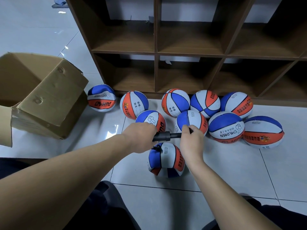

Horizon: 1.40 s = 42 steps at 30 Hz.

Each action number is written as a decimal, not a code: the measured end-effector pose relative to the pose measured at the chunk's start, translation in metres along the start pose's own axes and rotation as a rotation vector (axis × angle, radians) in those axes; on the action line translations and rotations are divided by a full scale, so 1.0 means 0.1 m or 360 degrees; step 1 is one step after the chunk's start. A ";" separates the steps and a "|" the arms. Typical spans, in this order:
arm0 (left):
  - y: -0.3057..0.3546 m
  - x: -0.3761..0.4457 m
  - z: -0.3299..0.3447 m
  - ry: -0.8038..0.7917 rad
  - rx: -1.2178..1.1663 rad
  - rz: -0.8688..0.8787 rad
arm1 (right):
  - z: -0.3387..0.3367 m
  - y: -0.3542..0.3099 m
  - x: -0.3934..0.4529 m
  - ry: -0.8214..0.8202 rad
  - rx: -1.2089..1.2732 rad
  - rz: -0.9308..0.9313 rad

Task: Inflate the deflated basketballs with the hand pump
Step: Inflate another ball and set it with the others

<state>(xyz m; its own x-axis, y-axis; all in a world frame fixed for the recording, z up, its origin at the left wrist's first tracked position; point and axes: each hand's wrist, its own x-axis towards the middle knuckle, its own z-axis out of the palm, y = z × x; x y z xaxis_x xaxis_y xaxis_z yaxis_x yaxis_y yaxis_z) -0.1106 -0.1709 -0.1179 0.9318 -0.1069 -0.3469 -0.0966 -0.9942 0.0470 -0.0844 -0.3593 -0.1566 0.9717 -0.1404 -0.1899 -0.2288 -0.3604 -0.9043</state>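
While the black hand pump [167, 136] is held level above a limp, dented basketball [166, 159] on the tiled floor [232, 176], its barrel is gripped by the curled fingers of the left hand [141, 137] and its handle end by those of the right hand [191, 140]. "CHILDREN" is printed on a rounder ball [226, 127] near the wooden shelf [187, 52]. An open corrugated cardboard box [41, 97] is seen at left.

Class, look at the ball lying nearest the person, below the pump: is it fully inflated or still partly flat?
Still partly flat. The nearest ball looks squashed and angular, with a creased, sagging underside, unlike the rounder balls by the shelf.
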 end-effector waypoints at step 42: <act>-0.03 -0.01 0.00 -0.0021 0.0019 -0.0046 | -0.22 0.01 0.25 0.0058 0.0032 0.0107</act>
<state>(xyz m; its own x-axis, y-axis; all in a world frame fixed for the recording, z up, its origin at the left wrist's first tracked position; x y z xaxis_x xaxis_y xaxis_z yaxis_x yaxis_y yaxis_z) -0.1115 -0.1682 -0.1175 0.9296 -0.0782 -0.3601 -0.0741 -0.9969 0.0254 -0.0611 -0.3830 -0.1539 0.9514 -0.1972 -0.2365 -0.2916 -0.3304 -0.8977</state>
